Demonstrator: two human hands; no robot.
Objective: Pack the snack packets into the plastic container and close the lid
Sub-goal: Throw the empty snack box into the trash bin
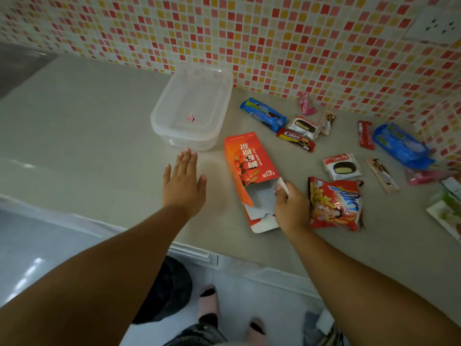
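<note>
Snack packets lie scattered over the right half of the grey tabletop (99,136): a blue foil sleeve of sandwich biscuits (263,114), a small red biscuit pack (296,140), a white chocolate-pie wrapper (341,166), a red crinkled bag of potato sticks (335,203) and a larger blue pouch (401,146) near the tiled wall. They look light, soft and slick, and the puffed bag would crush under a hard squeeze, so each is best pinched gently across its middle or by a sealed end. The clear rectangular plastic container (159,121) stands well apart to their left, close to the wall; whether its lid is on I cannot tell, and only a small pink mark shows on or in it. Between container and packets lies an orange cardboard box (249,163) with its end flaps open. The right hand (290,208) pinches one white flap at that open end. The left hand (183,182) hovers flat, fingers spread and grasping nothing, just short of the container.
</note>
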